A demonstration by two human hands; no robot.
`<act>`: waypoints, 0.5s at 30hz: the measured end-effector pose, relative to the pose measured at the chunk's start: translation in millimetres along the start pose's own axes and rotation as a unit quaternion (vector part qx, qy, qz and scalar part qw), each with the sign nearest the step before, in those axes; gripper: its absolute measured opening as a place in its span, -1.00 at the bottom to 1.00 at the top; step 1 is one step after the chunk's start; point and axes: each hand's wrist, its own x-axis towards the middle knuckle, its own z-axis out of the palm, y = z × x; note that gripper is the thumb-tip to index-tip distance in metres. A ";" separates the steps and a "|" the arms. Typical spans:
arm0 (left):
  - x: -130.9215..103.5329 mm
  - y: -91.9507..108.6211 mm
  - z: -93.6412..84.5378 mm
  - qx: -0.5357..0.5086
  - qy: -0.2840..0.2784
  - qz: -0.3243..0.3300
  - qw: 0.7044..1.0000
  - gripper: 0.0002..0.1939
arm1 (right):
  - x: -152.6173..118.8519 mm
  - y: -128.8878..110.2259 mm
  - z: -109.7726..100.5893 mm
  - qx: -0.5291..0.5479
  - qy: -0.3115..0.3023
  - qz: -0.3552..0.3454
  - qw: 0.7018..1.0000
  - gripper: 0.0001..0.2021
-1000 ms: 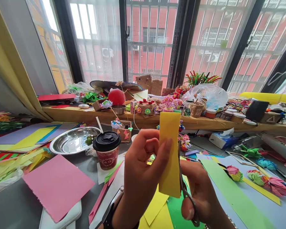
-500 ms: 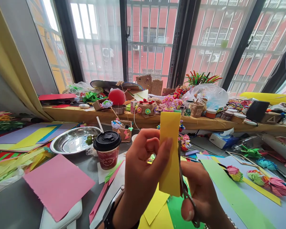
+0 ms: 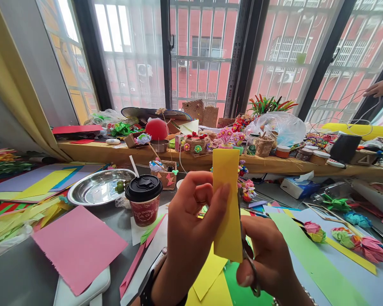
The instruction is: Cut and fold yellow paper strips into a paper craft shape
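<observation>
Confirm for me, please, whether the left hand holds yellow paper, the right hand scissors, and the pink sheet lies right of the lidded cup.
Not quite: the head view shows the pink sheet lying left of the lidded cup; the left hand does hold yellow paper, the right hand scissors.

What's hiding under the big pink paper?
Part of a flat white thing pokes out from under the pink paper, near the table's front. The rest is covered, so I can't tell what it is or whether anything else is there.
</observation>
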 end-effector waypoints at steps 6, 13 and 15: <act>-0.3 -0.8 0.4 0.003 -0.007 0.014 1.000 -0.92 | 2.2 -3.4 1.9 -0.004 0.020 -0.011 1.000 -0.45; -0.8 -1.3 0.4 -0.007 -0.017 0.010 1.000 -0.93 | 1.3 -2.0 -1.1 0.003 -0.005 0.001 1.000 -0.45; -1.2 -1.4 0.4 -0.008 -0.020 0.009 1.000 -0.93 | 1.1 -2.8 -2.2 0.005 -0.016 0.012 1.000 -0.44</act>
